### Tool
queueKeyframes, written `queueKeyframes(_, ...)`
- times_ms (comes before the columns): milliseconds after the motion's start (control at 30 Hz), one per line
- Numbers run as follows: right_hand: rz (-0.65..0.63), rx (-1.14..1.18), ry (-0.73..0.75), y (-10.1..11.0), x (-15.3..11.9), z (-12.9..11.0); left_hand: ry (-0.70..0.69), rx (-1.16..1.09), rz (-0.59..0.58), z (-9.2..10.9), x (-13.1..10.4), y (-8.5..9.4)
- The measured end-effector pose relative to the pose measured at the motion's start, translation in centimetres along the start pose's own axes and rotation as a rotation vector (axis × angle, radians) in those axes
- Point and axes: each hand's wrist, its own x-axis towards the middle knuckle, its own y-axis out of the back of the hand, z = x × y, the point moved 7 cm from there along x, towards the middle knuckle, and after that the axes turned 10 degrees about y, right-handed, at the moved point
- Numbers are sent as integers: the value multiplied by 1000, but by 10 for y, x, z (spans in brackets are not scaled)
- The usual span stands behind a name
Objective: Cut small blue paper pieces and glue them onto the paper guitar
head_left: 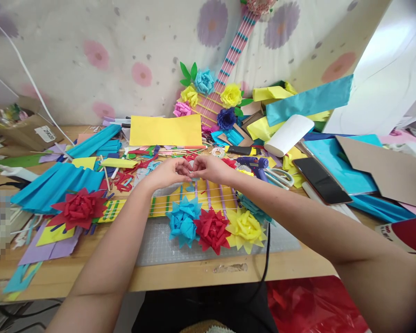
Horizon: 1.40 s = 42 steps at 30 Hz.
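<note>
My left hand (169, 173) and my right hand (210, 169) meet at the fingertips above a yellow paper guitar (159, 206). Both hands have their fingers pressed together; what lies between them is too small to make out. Blue (184, 221), red (212, 229) and yellow (246, 227) paper flowers sit along the guitar's near edge, and a teal flower is partly behind my right forearm. Another red flower (79, 209) lies at the guitar's left end. Under the guitar is a grey cutting mat (159, 252).
A blue glue gun (253, 164), scissors (280, 177), a phone (321, 180) and a white case (289, 135) lie right. Yellow paper (165, 131) and a second flowered guitar (229, 64) stand behind. Blue crepe paper (60, 185) lies left. A black cable (267, 259) crosses the front edge.
</note>
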Motion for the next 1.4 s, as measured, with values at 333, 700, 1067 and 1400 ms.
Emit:
queueKeyframes(333,-65,-197,16,-4,-3,-8,117,87,106,-9,-6,17)
queueKeyframes(700,-183,-469,194,-11,-7,-20,182,113,144,-12,-6,18)
queueKeyframes(1067,-162,-472,188,10,-16,-24,177,222,167,-3,-13,18)
queueKeyframes(1400,-237,-482,153,10,-19,-18,140,-104,99,0,-6,2)
